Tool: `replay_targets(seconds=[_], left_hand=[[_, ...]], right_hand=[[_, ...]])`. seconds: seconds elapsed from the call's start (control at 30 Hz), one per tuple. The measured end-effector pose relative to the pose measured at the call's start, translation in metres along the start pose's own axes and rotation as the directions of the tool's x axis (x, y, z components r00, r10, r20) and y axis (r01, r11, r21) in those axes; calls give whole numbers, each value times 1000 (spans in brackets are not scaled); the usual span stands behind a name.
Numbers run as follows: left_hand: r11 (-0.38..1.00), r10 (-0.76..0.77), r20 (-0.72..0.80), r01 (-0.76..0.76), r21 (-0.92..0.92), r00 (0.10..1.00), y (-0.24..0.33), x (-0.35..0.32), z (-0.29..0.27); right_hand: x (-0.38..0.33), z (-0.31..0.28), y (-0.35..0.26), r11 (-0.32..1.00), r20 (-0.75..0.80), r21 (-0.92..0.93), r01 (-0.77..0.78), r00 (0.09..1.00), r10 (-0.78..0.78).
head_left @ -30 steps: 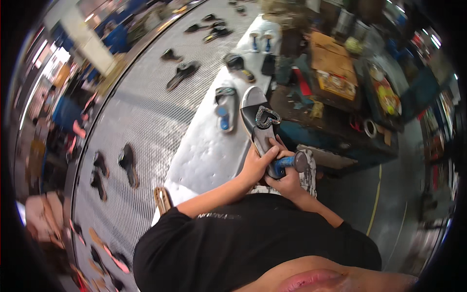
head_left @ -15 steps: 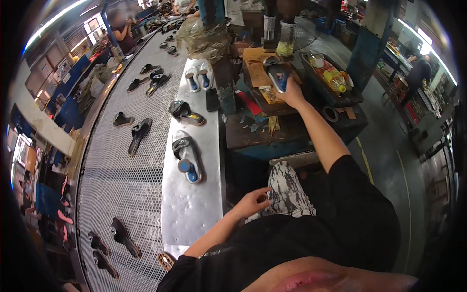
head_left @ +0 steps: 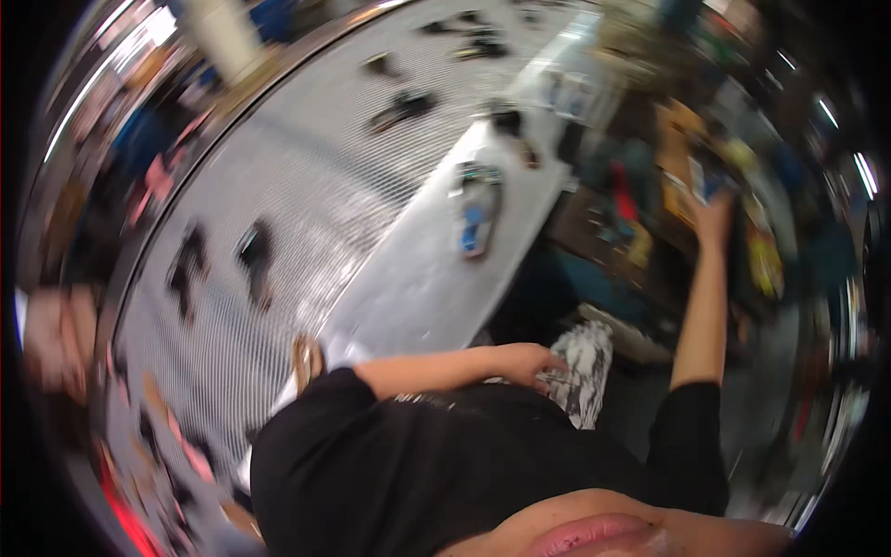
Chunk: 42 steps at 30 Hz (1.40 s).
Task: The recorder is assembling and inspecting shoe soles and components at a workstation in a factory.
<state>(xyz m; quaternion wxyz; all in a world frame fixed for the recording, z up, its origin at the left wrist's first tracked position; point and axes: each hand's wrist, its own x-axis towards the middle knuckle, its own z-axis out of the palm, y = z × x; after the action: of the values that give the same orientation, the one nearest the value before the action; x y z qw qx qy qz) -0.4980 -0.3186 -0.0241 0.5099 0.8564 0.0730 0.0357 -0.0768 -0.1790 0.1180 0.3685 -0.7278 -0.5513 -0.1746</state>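
My right hand [head_left: 711,215] is at the workbench on the right, its fingers around a dark sandal with a blue part [head_left: 715,186]. Motion blur hides much of that sandal and the fingertips. Over my patterned trousers [head_left: 587,362], my left hand [head_left: 527,363] hangs with loosely bent fingers and nothing in it. On the smooth metal strip [head_left: 408,283] to the left lies a sandal with a blue piece on its sole [head_left: 475,218]. Farther along the strip is another dark sandal [head_left: 513,130].
A perforated metal conveyor [head_left: 306,167] carries several dark sandals, such as one at its near part [head_left: 253,265]. A brown sole [head_left: 306,362] lies by my left elbow. A red strip [head_left: 623,190] and a yellow bottle [head_left: 766,265] are on the bench.
The whole view has swung to the left and blurred, so the bench and strip appear farther right and tilted. My right hand stays at the sandal on the bench; my left stays by my knee.
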Motion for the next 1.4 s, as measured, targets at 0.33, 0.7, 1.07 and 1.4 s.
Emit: replay_targets(seconds=[0.33, 0.7, 1.07, 1.4], left_hand=[[995, -99, -648, 81, -58, 755, 102, 12, -134], [-33, 50, -956, 956, -290, -289, 89, -224, -176], [786, -452, -889, 441, -434, -70, 48, -321, -187], [799, -524, -830, -226, -557, 191, 74, -216, -94]], right_hand=[[156, 6, 133, 995, 293, 94, -37, 956, 8], [109, -76, 67, 954, 257, 4, -298, 923, 287], [38, -98, 36, 951, 4, 135, -278, 960, 280], [-106, -111, -169, 728, 26, 654, -204, 968, 248]])
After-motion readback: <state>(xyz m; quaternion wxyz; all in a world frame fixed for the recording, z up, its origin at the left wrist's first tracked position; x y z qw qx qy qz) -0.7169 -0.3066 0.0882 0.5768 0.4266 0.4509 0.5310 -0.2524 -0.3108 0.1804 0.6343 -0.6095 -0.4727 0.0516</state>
